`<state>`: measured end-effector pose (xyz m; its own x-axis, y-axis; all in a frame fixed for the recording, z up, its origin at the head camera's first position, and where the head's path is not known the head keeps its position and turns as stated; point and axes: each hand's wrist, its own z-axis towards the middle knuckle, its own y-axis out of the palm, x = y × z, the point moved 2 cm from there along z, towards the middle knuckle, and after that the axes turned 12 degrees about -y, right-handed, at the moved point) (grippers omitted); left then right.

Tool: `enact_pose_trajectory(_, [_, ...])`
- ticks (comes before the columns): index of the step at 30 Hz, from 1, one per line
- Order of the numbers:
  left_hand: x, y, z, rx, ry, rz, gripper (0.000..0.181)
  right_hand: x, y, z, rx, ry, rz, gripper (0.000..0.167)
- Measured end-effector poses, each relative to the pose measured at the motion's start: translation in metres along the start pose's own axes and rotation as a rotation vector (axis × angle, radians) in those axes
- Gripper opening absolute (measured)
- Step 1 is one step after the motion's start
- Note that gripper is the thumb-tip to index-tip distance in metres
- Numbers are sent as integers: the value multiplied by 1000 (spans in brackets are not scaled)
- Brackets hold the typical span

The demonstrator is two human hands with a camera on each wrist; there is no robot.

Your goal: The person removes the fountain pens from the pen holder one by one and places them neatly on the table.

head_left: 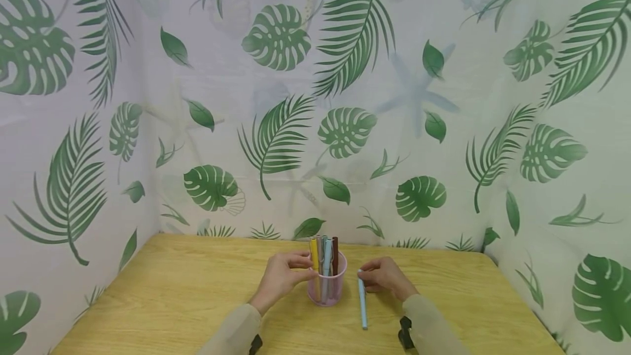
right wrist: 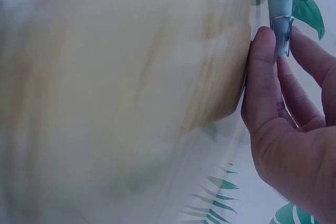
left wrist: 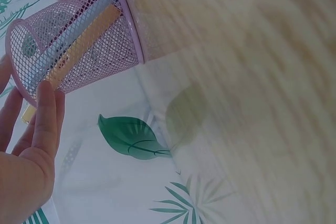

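Observation:
A pink mesh pen holder (head_left: 326,295) stands upright on the table with several pens in it, among them a yellow pen (head_left: 314,251), a light blue pen (head_left: 327,256) and a dark red-brown pen (head_left: 335,253). My left hand (head_left: 285,278) holds the holder's left side near the rim, thumb in front and fingers behind; the left wrist view has the fingertips (left wrist: 46,90) on the mesh. To the right of the holder, my right hand (head_left: 386,277) pinches another light blue pen (head_left: 362,305) by its clip end (right wrist: 282,27). That pen's other end points toward me.
The wood-grain table (head_left: 197,284) carries everything. White sheeting with green leaf prints (head_left: 414,196) rises along the table's back edge and on both sides.

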<state>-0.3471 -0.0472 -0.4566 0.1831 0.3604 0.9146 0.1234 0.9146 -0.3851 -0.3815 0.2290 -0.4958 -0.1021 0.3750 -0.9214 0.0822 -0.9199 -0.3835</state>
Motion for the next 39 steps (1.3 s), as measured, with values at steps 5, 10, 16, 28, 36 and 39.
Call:
enact_pose_trajectory(5, [-1,0,1,0,1,7,25,-2,1,0,9,14,-20,22])
enact_pose_trajectory(10, [0,0,1,-5,0,6,25,-3,2,0,8,18,-55,21])
enact_pose_trajectory(16, [0,-1,1,-8,0,12,26,-4,2,-2,6,27,-91,20])
enact_pose_trajectory(28, [-2,-1,5,-10,3,6,29,-3,1,1,27,28,-79,21])
enact_pose_trajectory(36, [-2,-3,5,0,15,15,27,-6,-1,2,48,37,-68,22])
enact_pose_trajectory(39, [-2,-3,6,-2,2,13,27,-6,-1,4,65,34,-55,22])
